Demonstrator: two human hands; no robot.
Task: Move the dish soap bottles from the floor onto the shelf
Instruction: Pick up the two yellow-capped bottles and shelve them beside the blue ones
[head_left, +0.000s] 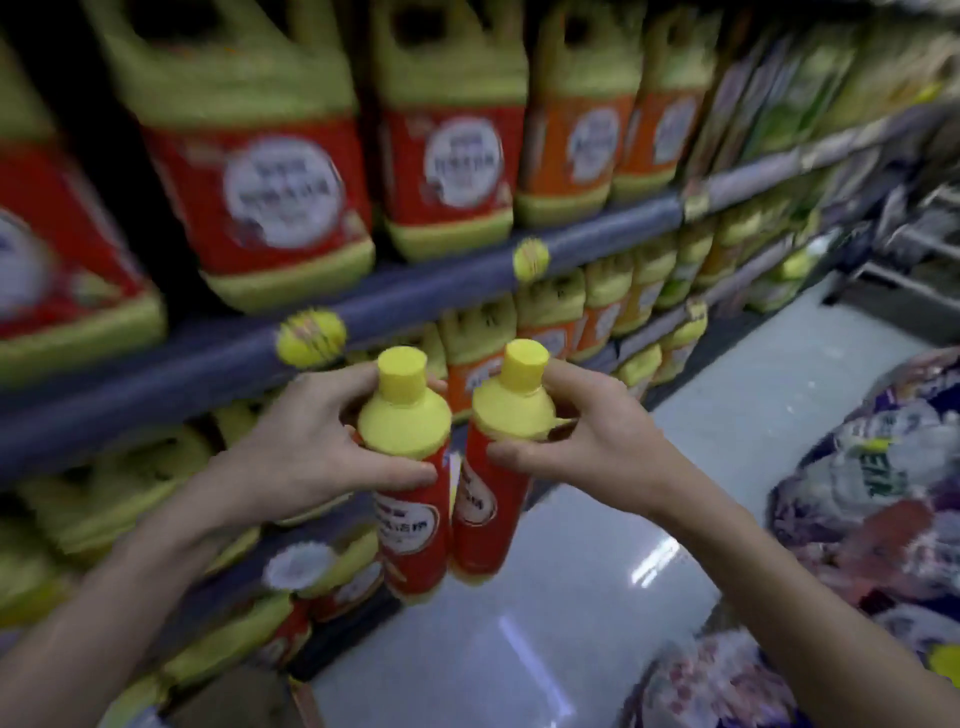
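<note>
Shelf (467, 270) behind — left hand (306, 447) and right hand (602, 441), fingers wrapped, each hold a bottle (410, 467) upright.

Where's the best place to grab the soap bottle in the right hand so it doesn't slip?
Probably where the right hand holds it now: around the shoulder of the right bottle, just under the yellow cap, coming from its right side. The bottle is upright, and the other bottle blocks the left side.

Matt yellow plastic caps (402, 375) top glossy red-labelled bottles (415, 525); the pale floor (597, 545) shines smooth.
</note>
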